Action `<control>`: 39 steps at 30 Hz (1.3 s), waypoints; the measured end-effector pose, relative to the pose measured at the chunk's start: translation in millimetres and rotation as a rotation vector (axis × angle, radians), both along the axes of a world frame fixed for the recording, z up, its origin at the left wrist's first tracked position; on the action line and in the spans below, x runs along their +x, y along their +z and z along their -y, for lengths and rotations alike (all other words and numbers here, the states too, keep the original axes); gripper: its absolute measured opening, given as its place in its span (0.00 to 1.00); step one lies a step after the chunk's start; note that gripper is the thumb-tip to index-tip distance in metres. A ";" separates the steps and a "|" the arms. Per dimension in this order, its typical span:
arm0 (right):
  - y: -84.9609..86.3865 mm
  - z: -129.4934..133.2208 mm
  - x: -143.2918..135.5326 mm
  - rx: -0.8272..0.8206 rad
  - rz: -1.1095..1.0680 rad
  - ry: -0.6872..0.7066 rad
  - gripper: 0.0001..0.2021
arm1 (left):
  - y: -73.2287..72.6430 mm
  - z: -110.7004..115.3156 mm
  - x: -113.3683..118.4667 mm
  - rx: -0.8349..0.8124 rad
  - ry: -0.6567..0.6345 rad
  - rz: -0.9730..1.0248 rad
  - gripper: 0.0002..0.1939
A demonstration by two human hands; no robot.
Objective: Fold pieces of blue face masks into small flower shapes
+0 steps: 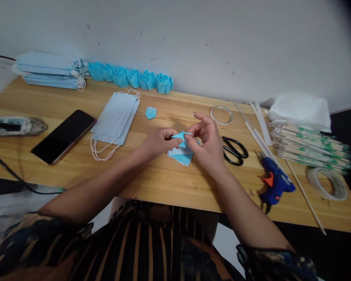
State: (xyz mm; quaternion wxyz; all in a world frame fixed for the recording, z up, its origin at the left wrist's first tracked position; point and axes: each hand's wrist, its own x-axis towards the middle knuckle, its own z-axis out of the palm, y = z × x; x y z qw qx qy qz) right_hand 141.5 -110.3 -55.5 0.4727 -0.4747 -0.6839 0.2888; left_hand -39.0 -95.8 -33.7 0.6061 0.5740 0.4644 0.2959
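Observation:
Between my two hands is a small folded piece of blue mask fabric (182, 143). My left hand (160, 142) pinches its left side between thumb and fingers. The thumb and index finger of my right hand (206, 142) close on its right side, with the other fingers raised. Beneath, on the table, lie flat cut pieces of blue fabric (181, 158), partly hidden by the hands. A small folded blue piece (151, 112) rests on the wood beyond my left hand. Black-handled scissors (234, 151) lie beside my right wrist, their blades hidden.
Face masks (115, 117) and a phone (63, 136) lie left, near a power strip (16, 127). Against the wall stand a mask stack (49, 70) and several blue fabric flowers (146, 80). Right are a tape roll (221, 114), a blue glue gun (276, 181), a stick (305, 197) and wrapped chopsticks (310, 147).

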 end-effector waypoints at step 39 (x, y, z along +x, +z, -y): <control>8.5 5.2 8.1 0.498 0.473 0.027 0.27 | -6.9 -2.2 -2.9 -0.025 0.073 0.177 0.12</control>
